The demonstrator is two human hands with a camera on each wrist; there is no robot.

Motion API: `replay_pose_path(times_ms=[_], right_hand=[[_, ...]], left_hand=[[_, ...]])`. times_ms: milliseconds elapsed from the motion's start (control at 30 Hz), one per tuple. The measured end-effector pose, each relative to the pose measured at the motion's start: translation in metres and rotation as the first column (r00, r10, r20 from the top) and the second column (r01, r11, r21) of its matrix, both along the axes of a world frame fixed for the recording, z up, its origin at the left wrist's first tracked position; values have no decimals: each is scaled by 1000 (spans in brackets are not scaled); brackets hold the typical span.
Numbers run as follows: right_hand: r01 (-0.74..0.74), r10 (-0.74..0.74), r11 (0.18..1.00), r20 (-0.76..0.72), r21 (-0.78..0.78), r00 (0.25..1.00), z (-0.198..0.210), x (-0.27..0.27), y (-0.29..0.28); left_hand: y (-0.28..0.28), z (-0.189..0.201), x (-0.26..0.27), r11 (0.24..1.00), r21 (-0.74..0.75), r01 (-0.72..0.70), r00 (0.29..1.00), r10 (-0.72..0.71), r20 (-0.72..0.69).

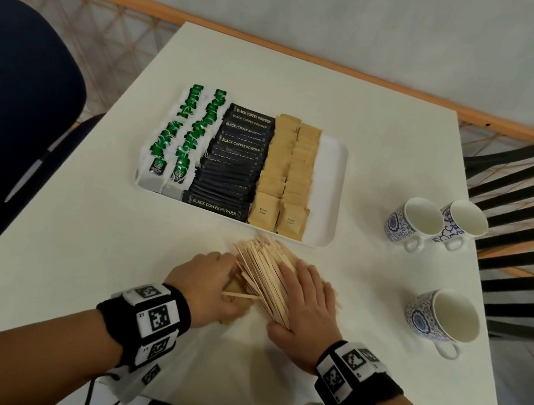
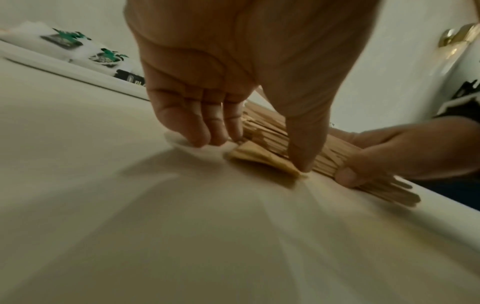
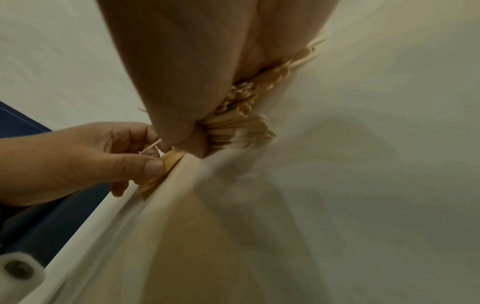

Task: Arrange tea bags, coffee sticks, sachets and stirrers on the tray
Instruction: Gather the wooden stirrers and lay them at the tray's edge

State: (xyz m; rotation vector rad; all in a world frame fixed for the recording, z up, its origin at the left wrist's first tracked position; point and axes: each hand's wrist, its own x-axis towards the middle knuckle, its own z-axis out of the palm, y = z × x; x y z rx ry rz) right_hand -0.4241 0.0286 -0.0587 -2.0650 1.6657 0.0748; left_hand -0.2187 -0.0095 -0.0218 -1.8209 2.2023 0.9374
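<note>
A white tray (image 1: 332,191) holds green tea bags (image 1: 186,129), black coffee sticks (image 1: 233,163) and brown sugar sachets (image 1: 290,171) in rows, with a bare strip along its right side. On the table in front of it lies a heap of wooden stirrers (image 1: 263,270) (image 2: 272,131) (image 3: 241,107). My right hand (image 1: 307,297) (image 2: 376,156) lies over the heap from the right and grips it, thumb curled under the near end. My left hand (image 1: 231,276) (image 3: 78,160) pinches a loose brown sachet (image 2: 259,156) (image 3: 170,162) just left of the heap, thumb on it. One stray stirrer (image 1: 239,295) crosses that hand.
Three blue-patterned cups stand to the right: two together (image 1: 417,223) (image 1: 461,223), one nearer (image 1: 445,316). A blue chair (image 1: 16,98) is at the table's left, a black slatted chair (image 1: 532,212) at its right. The table's front edge runs close behind my wrists.
</note>
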Motion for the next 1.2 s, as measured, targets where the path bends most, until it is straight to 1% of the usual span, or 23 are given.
replay_pose_path(times_ms=[133,233,400,533,600,767,900,1033,1133,1200], right_hand=[[-2,2,1000,-13,-7,1000,-1,0,0],[-5,5,1000,-24,-9,1000,-1,0,0],[-8,8,1000,-41,-5,999,-1,1,0],[-6,6,1000,-27,-11,1000,-1,0,0],[-9,9,1000,-22,-9,1000,-1,0,0],[-5,5,1000,-22,-4,1000,-1,-1,-1],[2,-2,1000,35,-1,999,2,-3,-1],[0,-2,1000,62,24,998,10,-7,-6],[88,-89,996,148,8,985,21,-7,-14],[156,-138,986,241,-57,961,31,-6,-22]], left_hand=[[7,0,-1,1000,19,1,997,-3,73],[4,8,-5,998,53,-29,997,25,70],[-1,15,-7,994,98,-53,999,53,4],[2,13,-11,980,152,-127,973,153,-174],[1,15,-10,971,188,-147,954,189,-232],[-16,16,10,926,296,-233,920,308,-242],[-28,23,31,932,277,-234,927,300,-226],[-38,34,45,946,192,-261,924,303,-232],[-45,37,43,935,171,-311,880,352,-320],[-47,37,33,919,233,-319,817,391,-425]])
